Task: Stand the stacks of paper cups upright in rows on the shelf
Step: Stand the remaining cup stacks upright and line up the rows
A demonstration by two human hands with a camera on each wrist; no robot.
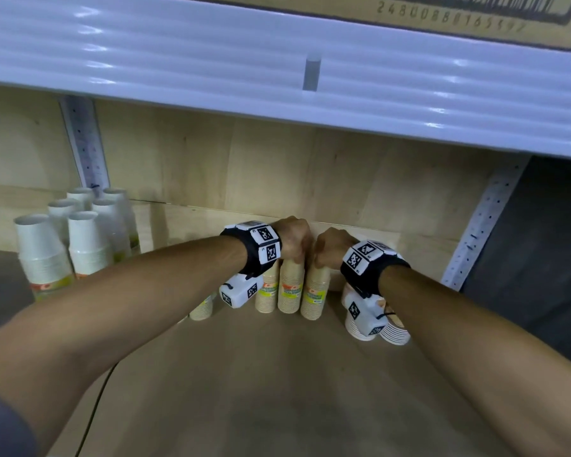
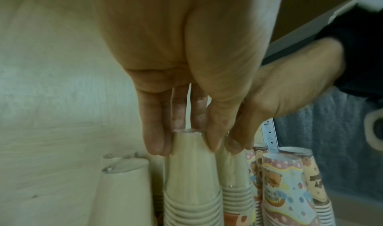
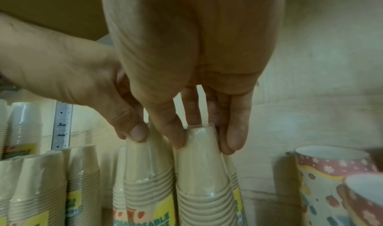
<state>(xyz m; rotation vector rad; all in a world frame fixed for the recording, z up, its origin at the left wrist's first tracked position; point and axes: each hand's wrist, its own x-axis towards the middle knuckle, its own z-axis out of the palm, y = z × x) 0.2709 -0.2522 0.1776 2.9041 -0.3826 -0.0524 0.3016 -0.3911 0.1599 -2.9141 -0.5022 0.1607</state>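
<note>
Several wrapped beige paper cup stacks stand upright, bases up, mid-shelf near the back wall. My left hand (image 1: 294, 247) pinches the top of one beige stack (image 1: 290, 288) between thumb and fingers; in the left wrist view the left hand (image 2: 186, 141) closes round the top of this stack (image 2: 190, 180). Right beside it, my right hand (image 1: 330, 250) grips the top of the neighbouring beige stack (image 1: 315, 293). The right wrist view shows the right hand (image 3: 205, 138) clasping that stack (image 3: 203, 180). The two stacks touch side by side.
More beige stacks (image 1: 267, 296) stand left of the held pair. White cup stacks (image 1: 43, 255) fill the far left of the wooden shelf (image 1: 277, 374). Patterned cup stacks (image 1: 394, 331) sit at the right. A white upper shelf (image 1: 277, 61) hangs overhead.
</note>
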